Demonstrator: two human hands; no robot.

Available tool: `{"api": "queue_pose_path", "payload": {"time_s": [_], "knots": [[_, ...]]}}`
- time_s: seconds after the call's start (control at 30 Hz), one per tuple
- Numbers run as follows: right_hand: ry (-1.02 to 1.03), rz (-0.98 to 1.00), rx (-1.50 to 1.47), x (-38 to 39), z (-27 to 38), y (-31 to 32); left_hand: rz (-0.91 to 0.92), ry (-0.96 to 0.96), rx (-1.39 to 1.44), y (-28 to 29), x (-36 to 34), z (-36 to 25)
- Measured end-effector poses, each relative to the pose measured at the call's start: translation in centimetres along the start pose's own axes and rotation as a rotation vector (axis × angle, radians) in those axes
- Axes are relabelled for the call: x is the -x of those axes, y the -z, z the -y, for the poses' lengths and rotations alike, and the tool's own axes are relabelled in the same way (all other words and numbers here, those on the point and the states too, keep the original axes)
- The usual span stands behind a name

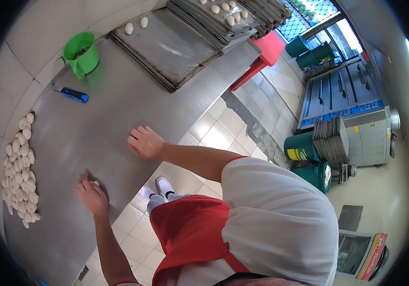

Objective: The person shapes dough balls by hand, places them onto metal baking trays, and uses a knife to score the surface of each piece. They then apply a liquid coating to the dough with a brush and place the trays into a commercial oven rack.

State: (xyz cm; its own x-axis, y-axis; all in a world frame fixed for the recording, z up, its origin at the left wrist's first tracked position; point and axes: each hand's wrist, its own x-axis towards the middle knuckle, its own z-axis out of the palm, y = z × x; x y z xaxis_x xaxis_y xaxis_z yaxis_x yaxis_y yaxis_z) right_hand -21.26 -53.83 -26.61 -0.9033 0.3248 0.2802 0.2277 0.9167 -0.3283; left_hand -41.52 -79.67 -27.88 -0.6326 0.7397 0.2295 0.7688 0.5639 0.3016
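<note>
My left hand (93, 195) is palm down on the steel worktable (90, 143), its fingers bent around a small white dough piece (95, 183). Only an edge of that piece shows beside the hand. Farther right, my right hand (146, 143) rests on the tabletop near its front edge. Its fingers are slightly bent and a little apart, and no object shows in them; the space under the palm is hidden. A pile of small oval dough pieces (21, 167) lies along the wall to the left of my left hand.
A blue and black utility knife (73, 94) lies near a green plastic jug (81, 53). Stacked baking trays (166, 52) hold a few dough pieces at the far end. Beyond the table stand a red stool (266, 50), a deck oven (340, 93) and green buckets (301, 148).
</note>
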Motion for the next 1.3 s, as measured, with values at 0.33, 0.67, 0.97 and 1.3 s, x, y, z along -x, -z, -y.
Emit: {"api": "queue_pose_path", "payload": {"time_s": [0.33,0.67,0.97,1.3], "knots": [[0.055,-0.114,0.002,-5.8,0.5,-2.6,0.006,-0.041,-0.13,-2.2,-4.1,2.4],[-0.012,-0.16,-0.04,-9.3,-0.1,-2.1,0.008,-0.047,-0.081,-1.7,-10.5,0.4],[-0.034,-0.172,-0.034,-5.2,0.1,-4.6,0.021,-0.149,-0.109,-1.3,-9.1,0.0],[0.079,-0.143,-0.188,-9.6,-0.3,-5.7,0.084,-0.14,-0.075,-0.7,-9.6,2.4]]}}
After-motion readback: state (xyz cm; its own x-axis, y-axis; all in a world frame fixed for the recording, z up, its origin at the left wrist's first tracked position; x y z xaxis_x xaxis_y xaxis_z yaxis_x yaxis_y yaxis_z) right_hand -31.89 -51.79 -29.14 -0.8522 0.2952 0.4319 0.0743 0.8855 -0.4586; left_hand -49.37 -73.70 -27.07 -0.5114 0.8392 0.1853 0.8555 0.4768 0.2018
